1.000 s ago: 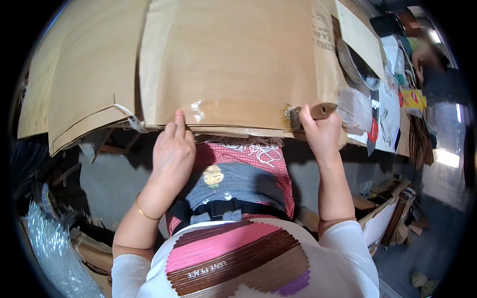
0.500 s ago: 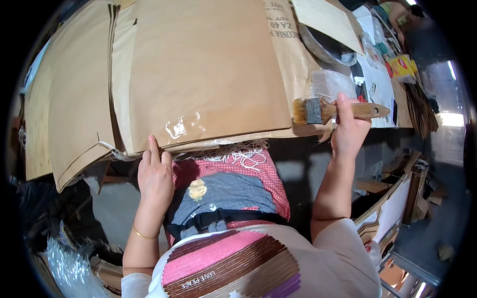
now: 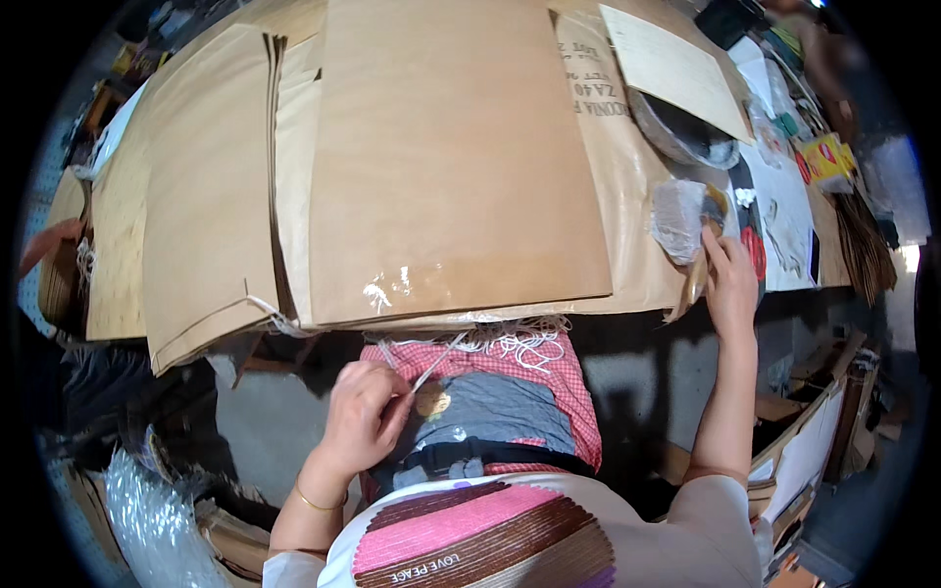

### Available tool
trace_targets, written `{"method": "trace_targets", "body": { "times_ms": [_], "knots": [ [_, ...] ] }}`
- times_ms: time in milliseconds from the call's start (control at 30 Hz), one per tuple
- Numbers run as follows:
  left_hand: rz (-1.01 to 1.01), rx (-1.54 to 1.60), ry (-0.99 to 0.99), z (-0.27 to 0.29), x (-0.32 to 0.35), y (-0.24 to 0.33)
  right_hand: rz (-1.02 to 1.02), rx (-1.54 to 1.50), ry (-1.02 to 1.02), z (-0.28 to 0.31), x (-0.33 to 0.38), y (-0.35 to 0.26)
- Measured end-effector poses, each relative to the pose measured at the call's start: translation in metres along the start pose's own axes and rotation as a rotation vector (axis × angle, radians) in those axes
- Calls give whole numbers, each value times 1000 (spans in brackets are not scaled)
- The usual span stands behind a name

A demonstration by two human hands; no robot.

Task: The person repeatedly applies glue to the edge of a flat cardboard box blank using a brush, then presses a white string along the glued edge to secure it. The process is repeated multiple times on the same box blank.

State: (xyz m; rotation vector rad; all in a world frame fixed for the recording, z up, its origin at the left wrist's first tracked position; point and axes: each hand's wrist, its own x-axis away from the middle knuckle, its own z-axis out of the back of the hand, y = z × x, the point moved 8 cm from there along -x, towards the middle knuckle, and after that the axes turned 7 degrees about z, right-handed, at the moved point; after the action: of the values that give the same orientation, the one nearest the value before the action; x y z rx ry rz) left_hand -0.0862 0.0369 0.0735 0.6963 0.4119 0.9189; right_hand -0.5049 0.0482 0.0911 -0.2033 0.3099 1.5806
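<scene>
Apparently white string (image 3: 431, 367) pinched in left hand (image 3: 361, 416), below brown paper sheet (image 3: 451, 157).

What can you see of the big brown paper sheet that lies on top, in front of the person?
The brown paper sheet is large, flat and roughly rectangular, like kraft paper. It lies on top of a stack of similar sheets, and its near edge reaches the table's edge. Near that edge, at the left corner, a shiny wet patch shows. White strings hang below this edge. Neither hand touches it: the left hand pinches a string below, and the right hand is off to the side.
</scene>
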Motion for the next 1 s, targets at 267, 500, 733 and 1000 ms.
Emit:
{"method": "trace_targets", "body": {
  "times_ms": [267, 500, 733, 1000],
  "knots": [
    [37, 333, -102, 3, -9, 42, 469, -1338, -121, 2, 12, -261],
    [-88, -43, 46, 21, -6, 35, 516, -1137, -216, -3, 10, -242],
    [34, 334, -78, 11, -11, 52, 568, -1466, -383, 2, 30, -285],
    [84, -48, 187, 96, 10, -8, 59, -1351, -266, 22, 9, -141]
  ]
}}
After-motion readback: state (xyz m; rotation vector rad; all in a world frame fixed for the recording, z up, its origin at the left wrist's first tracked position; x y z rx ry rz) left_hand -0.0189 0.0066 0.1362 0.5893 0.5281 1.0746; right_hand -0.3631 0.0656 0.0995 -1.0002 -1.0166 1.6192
